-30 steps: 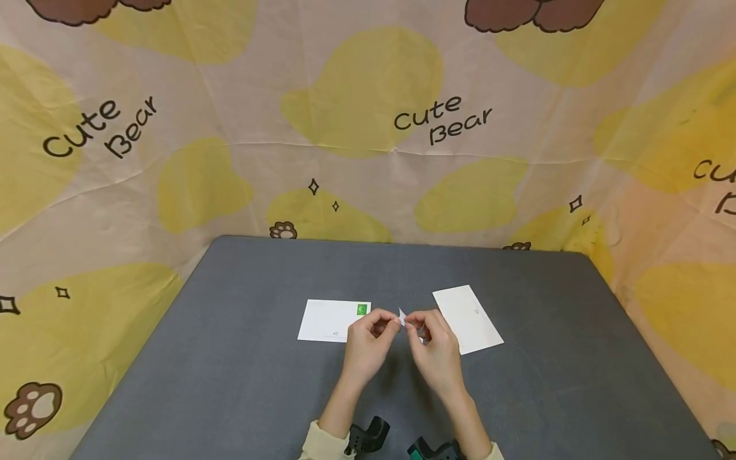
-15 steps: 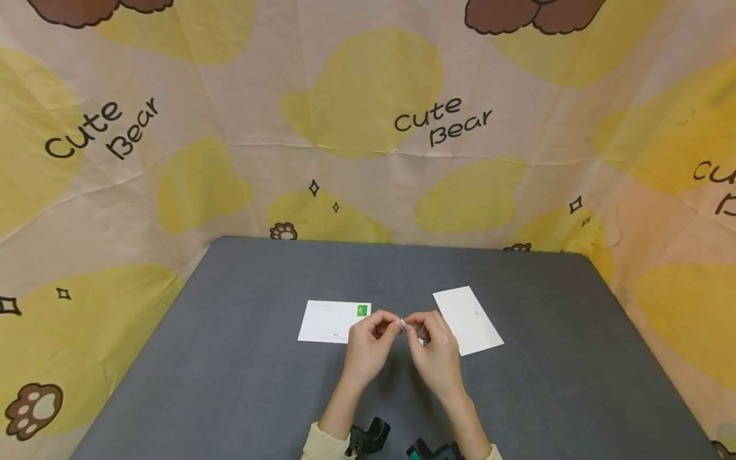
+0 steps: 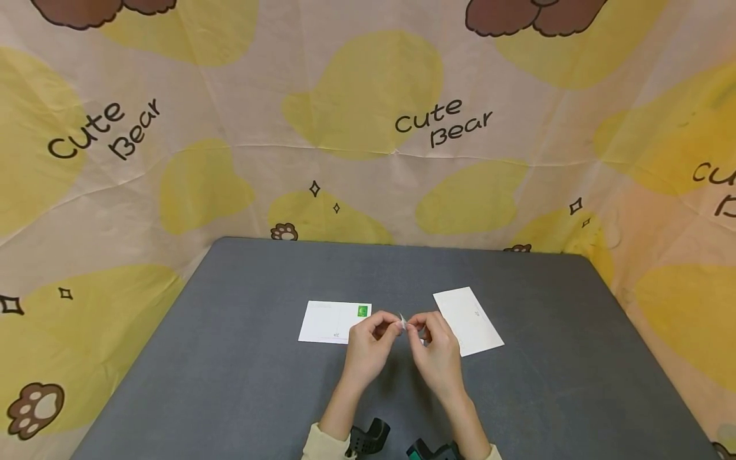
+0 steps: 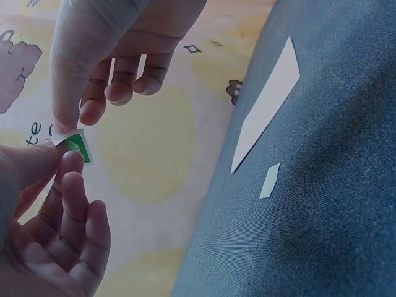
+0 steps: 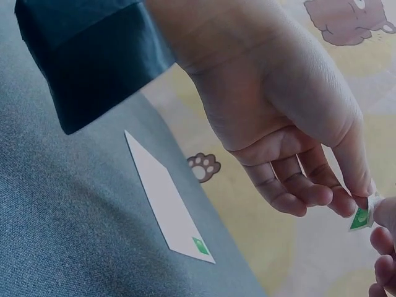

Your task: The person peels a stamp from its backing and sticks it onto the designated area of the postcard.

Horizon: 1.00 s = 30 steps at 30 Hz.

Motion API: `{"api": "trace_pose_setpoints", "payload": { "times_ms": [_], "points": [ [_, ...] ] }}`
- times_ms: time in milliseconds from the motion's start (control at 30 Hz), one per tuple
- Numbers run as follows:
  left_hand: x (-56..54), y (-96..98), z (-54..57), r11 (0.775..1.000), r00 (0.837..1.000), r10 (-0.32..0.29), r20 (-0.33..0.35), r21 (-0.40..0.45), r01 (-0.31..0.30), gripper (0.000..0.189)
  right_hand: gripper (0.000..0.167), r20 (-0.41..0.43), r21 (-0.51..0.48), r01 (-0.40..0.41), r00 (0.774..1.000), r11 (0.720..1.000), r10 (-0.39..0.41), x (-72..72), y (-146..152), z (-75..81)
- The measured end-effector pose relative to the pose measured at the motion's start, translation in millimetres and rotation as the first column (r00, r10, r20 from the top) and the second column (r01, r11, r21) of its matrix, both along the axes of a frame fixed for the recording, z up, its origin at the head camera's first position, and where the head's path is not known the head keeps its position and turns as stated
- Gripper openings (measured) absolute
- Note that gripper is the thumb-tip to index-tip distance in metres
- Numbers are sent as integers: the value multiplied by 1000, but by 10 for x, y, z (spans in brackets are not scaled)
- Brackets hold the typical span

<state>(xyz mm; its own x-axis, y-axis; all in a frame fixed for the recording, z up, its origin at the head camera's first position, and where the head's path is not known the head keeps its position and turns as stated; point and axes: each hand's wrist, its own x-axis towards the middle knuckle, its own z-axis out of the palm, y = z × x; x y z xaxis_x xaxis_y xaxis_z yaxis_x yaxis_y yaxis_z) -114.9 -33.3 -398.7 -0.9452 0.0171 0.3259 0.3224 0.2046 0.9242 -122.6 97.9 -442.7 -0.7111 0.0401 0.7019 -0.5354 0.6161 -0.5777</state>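
Both hands meet above the table, pinching a small green stamp (image 4: pixel 75 143) with pale paper at its edge. My left hand (image 3: pixel 366 348) holds one side between thumb and index finger; my right hand (image 3: pixel 438 358) pinches the other. In the right wrist view, the stamp's green face (image 5: pixel 359 218) shows between the fingertips, partly covered by them. To the left lies a white card (image 3: pixel 322 322) with a green stamp (image 3: pixel 362 311) stuck at its upper right corner. A second white card (image 3: pixel 473 322) lies slanted beyond my right hand, its near corner partly hidden.
On the grey table (image 3: pixel 241 383) a small pale slip of paper (image 4: pixel 270 180) lies near the second card, mostly hidden by the right hand in the head view. A patterned cloth (image 3: pixel 356 96) hangs behind the far table edge.
The hands stay in the same place. At the fingertips the pale bit of the stamp stood up, sank low half a second ago, and sticks up again now, tilted slightly differently.
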Motion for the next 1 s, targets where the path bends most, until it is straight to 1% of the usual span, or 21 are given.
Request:
{"api": "trace_pose_setpoints", "payload": {
  "times_ms": [267,400,533,733,867,1000],
  "points": [
    [17,5,1,1000,1000,19,15,-22,-19,5,13,15,-12,8,1000,1000,-7,8,0,-10],
    [20,1,-7,999,999,25,27,-23,-24,5,6,27,-20,25,999,999,-25,9,1,-4],
    [16,-2,-11,1000,999,25,26,-16,-25,5,15,37,-27,47,998,999,-46,8,-4,2],
    [11,-8,-6,1000,1000,19,18,-11,-19,5,16,38,-24,66,997,998,-65,5,-3,2],
    [11,-9,7,1000,1000,19,16,-11,-19,5,17,38,-31,56,998,998,-55,5,-3,6],
    [11,-16,19,1000,1000,14,13,-13,-14,6,19,33,-31,28,999,999,-27,4,-3,10]
  ]
}}
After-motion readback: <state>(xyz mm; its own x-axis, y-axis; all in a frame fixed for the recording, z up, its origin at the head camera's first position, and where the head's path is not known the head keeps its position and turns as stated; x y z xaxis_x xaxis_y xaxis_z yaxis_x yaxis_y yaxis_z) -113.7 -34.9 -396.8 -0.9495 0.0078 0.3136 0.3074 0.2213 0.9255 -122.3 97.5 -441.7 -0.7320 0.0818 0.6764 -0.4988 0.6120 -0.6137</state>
